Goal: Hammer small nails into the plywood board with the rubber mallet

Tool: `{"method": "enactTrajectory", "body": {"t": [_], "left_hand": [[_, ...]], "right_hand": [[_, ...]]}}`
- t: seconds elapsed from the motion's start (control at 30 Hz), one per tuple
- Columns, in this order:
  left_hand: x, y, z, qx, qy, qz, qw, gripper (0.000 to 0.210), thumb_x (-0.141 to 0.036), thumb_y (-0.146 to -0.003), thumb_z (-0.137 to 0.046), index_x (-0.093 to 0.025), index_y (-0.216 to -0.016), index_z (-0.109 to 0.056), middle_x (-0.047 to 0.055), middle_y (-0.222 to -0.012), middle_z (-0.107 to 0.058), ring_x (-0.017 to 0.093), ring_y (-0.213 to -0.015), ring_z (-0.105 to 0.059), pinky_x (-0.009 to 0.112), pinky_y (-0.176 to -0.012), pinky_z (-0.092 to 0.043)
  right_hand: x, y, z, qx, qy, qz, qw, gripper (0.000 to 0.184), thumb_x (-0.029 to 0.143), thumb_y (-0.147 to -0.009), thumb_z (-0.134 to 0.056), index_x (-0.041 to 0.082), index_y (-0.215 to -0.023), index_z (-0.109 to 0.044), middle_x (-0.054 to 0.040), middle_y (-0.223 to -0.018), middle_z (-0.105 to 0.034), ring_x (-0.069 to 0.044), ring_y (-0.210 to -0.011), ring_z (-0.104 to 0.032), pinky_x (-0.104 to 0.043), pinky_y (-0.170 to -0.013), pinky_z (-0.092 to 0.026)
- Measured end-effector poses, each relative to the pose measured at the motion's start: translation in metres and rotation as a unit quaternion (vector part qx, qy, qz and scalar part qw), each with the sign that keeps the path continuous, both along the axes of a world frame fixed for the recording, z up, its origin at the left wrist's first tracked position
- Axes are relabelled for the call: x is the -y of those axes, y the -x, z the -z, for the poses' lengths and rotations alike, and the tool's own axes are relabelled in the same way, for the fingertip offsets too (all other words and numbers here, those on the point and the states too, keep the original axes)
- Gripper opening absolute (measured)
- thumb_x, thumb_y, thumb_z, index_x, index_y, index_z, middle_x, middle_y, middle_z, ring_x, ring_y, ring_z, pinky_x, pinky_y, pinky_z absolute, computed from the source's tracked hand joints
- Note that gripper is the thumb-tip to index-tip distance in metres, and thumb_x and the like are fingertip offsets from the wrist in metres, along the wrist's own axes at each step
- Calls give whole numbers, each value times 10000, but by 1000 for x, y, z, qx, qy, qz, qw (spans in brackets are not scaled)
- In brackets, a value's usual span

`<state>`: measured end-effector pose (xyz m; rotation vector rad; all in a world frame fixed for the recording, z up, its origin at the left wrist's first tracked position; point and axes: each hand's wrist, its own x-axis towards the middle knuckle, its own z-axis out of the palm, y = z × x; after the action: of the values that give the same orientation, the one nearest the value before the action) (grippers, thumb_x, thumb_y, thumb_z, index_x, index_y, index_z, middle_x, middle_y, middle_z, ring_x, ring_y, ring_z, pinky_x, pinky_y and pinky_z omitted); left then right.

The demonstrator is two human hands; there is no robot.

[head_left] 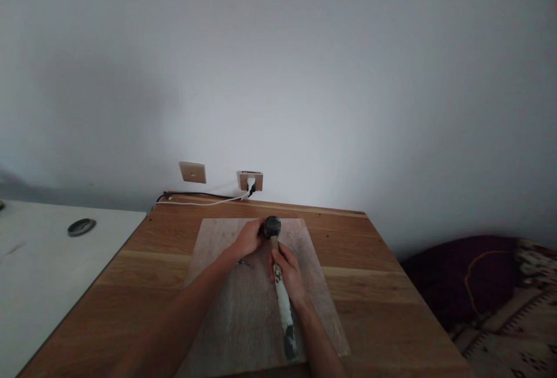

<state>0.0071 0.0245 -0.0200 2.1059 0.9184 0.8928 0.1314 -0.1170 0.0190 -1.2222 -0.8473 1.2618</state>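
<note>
A hammer (284, 302) with a dark round head and a worn, partly white-painted handle slants over a pale wooden board (243, 320). My right hand (288, 270) is wrapped round the handle close below the head. Just left of the hammer head, my left hand (250, 237) rests low over the board's far part, fingers drawn together. Its fingertips are hidden by the head, so what they pinch cannot be made out. A few thin metal pieces, perhaps nails (243, 263), lie on the board beside my left wrist.
The board lies on a brown wooden table (365, 308) against a white wall. A socket (256, 182) with plugs and a white cable (204, 204) is behind. Left stands a white surface with a dark round object (82, 227); right, purple cloth (474, 273) and patterned fabric.
</note>
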Motion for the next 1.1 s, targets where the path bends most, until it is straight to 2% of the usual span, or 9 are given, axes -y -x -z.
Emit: {"method": "enactTrajectory", "body": {"t": [0.2, 0.57, 0.9, 1.1], "left_hand": [[0, 0, 1, -1, 11, -2, 1000, 477, -30, -729, -597, -138, -1174, -730, 96, -1048, -791, 250, -937, -717, 349, -891, -540], [1, -1, -1, 2, 0, -3, 1000, 502, -19, -728, -602, -147, -1194, -736, 101, -1094, -789, 266, -988, -716, 359, -928, -539], [1, 1, -3, -15, 8, -2, 1000, 496, -31, -719, -579, -135, -1180, -732, 104, -1054, -791, 254, -947, -718, 363, -930, -538], [0, 0, -3, -14, 13, -5, 1000, 499, -30, -722, -581, -149, -1182, -732, 111, -1101, -790, 270, -1021, -714, 387, -981, -527]], "right_hand": [[-1, -1, 1, 16, -16, -1, 1000, 515, 702, -737, -754, 211, -764, -602, 49, -563, -529, -106, -419, -447, -243, -396, -336], [0, 0, 3, 34, -18, -11, 999, 474, 684, -780, -724, 226, -783, -601, 46, -572, -526, -120, -429, -441, -261, -408, -343], [-1, -1, 1, 40, -21, -4, 999, 498, 698, -763, -721, 219, -770, -584, 45, -573, -538, -113, -428, -456, -248, -403, -353], [-3, -1, 2, 32, -7, 3, 999, 484, 674, -730, -746, 215, -786, -602, 52, -590, -548, -105, -416, -458, -242, -392, -359]]}}
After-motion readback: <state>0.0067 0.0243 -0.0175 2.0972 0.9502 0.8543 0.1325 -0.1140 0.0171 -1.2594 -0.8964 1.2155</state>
